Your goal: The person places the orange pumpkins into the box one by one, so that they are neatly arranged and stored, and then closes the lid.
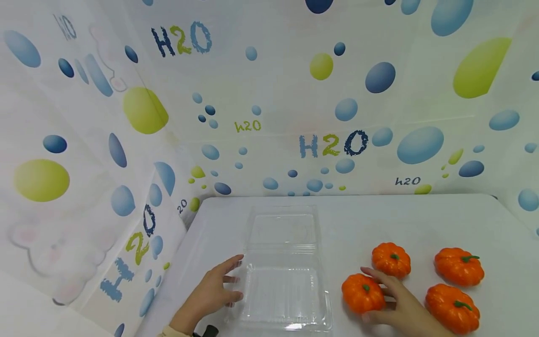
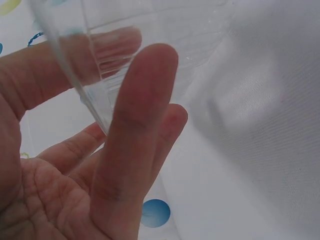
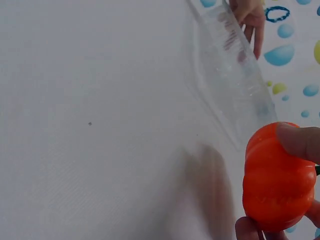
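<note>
Head view: right hand has its grip clamped round an orange pumpkin, just right of a clear, flipped-open container on the worktop. Left hand has its grip apart, right by the container's left edge, can't tell if touching. Three more pumpkins further right.

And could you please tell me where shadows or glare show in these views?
Head view: small glints on the clear container; left wrist: a soft-edged shadow across the white tabletop; right wrist: a blurry shadow left of the orange pumpkin in the picture.
</note>
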Available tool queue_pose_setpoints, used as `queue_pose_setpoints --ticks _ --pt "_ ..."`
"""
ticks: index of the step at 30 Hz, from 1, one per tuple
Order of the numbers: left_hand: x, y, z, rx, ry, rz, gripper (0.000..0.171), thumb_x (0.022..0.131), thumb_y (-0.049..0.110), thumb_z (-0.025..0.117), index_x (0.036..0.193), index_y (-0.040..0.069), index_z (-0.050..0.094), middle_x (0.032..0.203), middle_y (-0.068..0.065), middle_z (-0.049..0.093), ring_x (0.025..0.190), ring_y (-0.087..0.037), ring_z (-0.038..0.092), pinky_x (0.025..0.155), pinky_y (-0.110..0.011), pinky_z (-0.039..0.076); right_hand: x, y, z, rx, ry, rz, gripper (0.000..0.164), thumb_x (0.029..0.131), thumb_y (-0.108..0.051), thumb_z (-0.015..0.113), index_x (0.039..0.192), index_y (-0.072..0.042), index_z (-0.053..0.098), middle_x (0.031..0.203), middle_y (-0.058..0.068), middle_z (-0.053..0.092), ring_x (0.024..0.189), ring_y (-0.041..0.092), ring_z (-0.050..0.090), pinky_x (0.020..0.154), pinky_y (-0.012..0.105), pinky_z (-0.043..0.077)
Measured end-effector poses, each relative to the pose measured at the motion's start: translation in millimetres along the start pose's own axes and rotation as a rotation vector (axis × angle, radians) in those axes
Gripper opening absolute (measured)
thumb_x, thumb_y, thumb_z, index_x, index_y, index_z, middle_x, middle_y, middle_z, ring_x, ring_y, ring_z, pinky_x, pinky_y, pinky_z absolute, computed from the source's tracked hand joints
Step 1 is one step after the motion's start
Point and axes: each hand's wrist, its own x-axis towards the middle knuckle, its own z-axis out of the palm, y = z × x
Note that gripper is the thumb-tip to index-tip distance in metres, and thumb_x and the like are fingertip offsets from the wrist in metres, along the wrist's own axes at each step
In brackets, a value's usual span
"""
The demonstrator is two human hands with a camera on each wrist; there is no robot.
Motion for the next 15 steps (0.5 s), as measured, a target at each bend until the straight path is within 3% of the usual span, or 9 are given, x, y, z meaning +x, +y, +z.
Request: queue_pose_setpoints --ticks 6,15 --pt "-0.6 -2.3 -0.8 -0.015 -0.008 0.013 0.09 0.075 -0.002 0.083 0.153 0.006 0.04 0.151 -0.027 0.043 0.117 -0.045 0.06 0.059 -0.034 0.059 1 -20 -3 0.074 -0.016 -0.025 0.093 0.082 -0.025 0.086 0.153 -0.005 0.03 0.148 0.022 0.041 0.122 0.034 0.053 0.099 0.051 0.052" --pt "0.6 -3.1 -0.2 -0.03 -0.011 0.018 0.091 0.074 -0.003 0.083 0.154 0.006 0.04 0.152 -0.027 0.042 0.114 -0.041 0.062 0.058 -0.035 0.059 4 -49 0 0.331 -0.193 -0.013 0.08 0.09 -0.018 0.076 0.152 0.005 0.03 0.147 0.017 0.048 0.122 0.028 0.055 0.099 0.046 0.052"
